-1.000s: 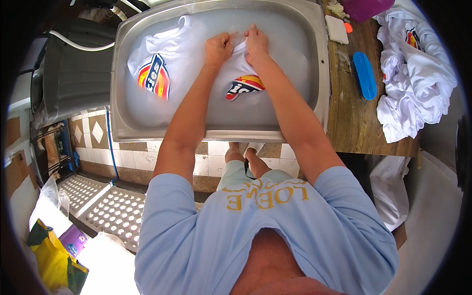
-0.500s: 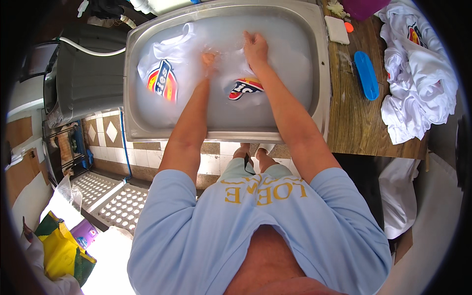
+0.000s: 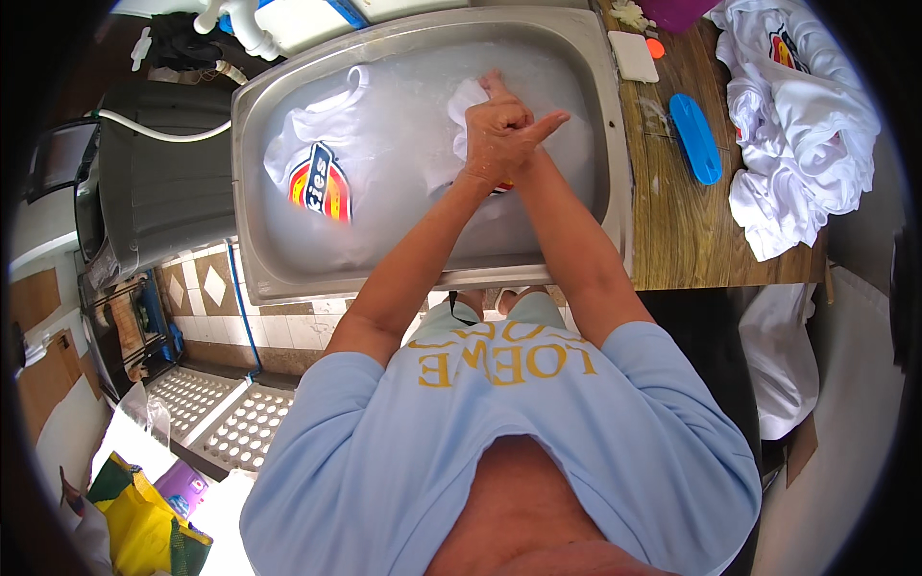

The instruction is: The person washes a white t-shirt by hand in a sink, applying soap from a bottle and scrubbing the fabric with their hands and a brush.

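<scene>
Cloudy water fills a metal sink basin in front of me. My left hand is above the water, crossed over my right hand, its thumb stretched out to the right. My right hand is mostly hidden beneath it; some fingers show at the far side, against a bunched white T-shirt that it appears to grip. My left wrist covers most of the colourful print there. To the left, another patch of white T-shirt with a red, yellow and dark print lies partly under the water.
Right of the basin, a wooden counter bears a blue brush, a whitish block, an orange cap and a heap of white shirts. A white pipe stands behind the basin. A dark grey bin-like box is at left.
My left hand has come out of the water and moved right, onto my right hand. The right hand stays by the bunched cloth. The whole view has shifted slightly.
</scene>
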Tool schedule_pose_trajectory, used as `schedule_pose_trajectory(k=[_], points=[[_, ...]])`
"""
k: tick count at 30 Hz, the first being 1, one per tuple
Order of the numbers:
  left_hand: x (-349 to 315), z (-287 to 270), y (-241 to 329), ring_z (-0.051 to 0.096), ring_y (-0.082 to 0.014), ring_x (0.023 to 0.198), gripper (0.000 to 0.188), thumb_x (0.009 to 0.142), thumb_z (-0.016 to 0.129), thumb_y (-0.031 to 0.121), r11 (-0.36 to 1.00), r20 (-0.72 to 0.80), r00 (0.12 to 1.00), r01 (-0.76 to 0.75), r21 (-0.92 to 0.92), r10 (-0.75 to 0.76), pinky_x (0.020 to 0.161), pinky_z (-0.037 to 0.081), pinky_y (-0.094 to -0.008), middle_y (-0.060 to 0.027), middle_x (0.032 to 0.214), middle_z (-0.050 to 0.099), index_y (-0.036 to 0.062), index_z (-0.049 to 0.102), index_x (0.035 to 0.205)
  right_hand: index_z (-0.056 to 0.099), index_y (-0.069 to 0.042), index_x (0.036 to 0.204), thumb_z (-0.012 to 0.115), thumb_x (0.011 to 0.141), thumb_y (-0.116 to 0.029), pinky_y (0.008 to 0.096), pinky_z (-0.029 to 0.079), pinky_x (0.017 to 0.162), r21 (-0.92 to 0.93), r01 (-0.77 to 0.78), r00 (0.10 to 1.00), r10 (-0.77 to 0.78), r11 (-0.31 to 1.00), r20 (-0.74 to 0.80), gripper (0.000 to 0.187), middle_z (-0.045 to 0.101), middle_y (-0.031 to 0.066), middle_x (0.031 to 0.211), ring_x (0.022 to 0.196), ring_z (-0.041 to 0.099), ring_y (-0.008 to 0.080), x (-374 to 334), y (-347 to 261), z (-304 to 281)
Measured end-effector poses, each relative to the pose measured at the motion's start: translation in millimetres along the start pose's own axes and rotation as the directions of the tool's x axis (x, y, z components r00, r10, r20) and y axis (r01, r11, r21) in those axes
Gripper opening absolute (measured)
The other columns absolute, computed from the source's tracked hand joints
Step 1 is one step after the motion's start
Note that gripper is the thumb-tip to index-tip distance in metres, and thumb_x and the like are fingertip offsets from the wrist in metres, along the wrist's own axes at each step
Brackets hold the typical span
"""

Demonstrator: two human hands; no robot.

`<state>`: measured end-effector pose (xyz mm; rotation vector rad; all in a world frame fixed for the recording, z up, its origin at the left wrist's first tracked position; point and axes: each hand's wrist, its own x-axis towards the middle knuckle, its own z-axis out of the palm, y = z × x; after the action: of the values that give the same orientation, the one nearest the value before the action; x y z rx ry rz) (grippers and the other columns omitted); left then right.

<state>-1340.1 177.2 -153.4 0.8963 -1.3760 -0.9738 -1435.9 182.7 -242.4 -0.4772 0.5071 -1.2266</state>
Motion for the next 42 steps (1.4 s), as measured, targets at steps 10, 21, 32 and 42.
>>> schedule_pose_trajectory(k=[10, 21, 32, 42], points=[[32, 4, -24, 0.049, -0.0135, 0.049, 0.03, 0.077, 0.069, 0.005, 0.894, 0.062, 0.994, -0.106, 0.435, 0.087, 0.05, 0.045, -0.0296, -0.0123, 0.052, 0.051, -0.0021, 0.048, 0.055, 0.056, -0.014, 0.104, 0.042, 0.099, -0.041, 0.0302, 0.043, 0.073, 0.208, -0.11, 0.859, 0.198, 0.972, -0.472, 0.032, 0.055, -0.0001, 0.094, 0.085, 0.05, 0.0122, 18, -15, 60], [26, 14, -19, 0.034, -0.01, 0.049, 0.036, 0.077, 0.068, 0.001, 0.883, 0.144, 0.942, -0.335, 0.329, 0.304, 0.046, 0.034, -0.0271, -0.0093, 0.051, 0.035, 0.002, 0.04, 0.055, 0.051, -0.015, 0.089, 0.043, 0.096, -0.044, 0.0293, 0.047, 0.071, 0.26, 0.18, 0.962, -0.225, 0.949, 0.156, 0.031, 0.054, -0.0002, 0.086, 0.081, 0.055, 0.0121, 29, 13, 5], [43, -75, -32, 0.03, -0.0106, 0.048, 0.057, 0.082, 0.071, 0.039, 0.794, -0.066, 0.907, 0.398, 0.459, -0.417, 0.045, 0.031, -0.0328, -0.0019, 0.044, 0.038, -0.0003, 0.048, 0.048, 0.055, -0.008, 0.076, 0.062, 0.085, -0.026, 0.0287, 0.041, 0.057, 0.091, -0.095, 0.853, 0.128, 0.991, -0.506, 0.022, 0.049, 0.003, 0.061, 0.056, 0.046, 0.015, 30, -60, 29], [-3, -87, -32, 0.049, -0.009, 0.06, 0.028, 0.079, 0.076, 0.026, 0.853, 0.169, 0.928, 0.218, 0.474, -0.331, 0.056, 0.043, -0.0256, -0.002, 0.067, 0.057, 0.0025, 0.061, 0.077, 0.063, -0.006, 0.091, 0.065, 0.072, -0.014, 0.0295, 0.045, 0.07, -0.701, -0.19, 0.965, -0.001, 0.687, -0.262, 0.021, 0.06, 0.0046, 0.083, 0.08, 0.056, 0.0177, 21, -77, 17]])
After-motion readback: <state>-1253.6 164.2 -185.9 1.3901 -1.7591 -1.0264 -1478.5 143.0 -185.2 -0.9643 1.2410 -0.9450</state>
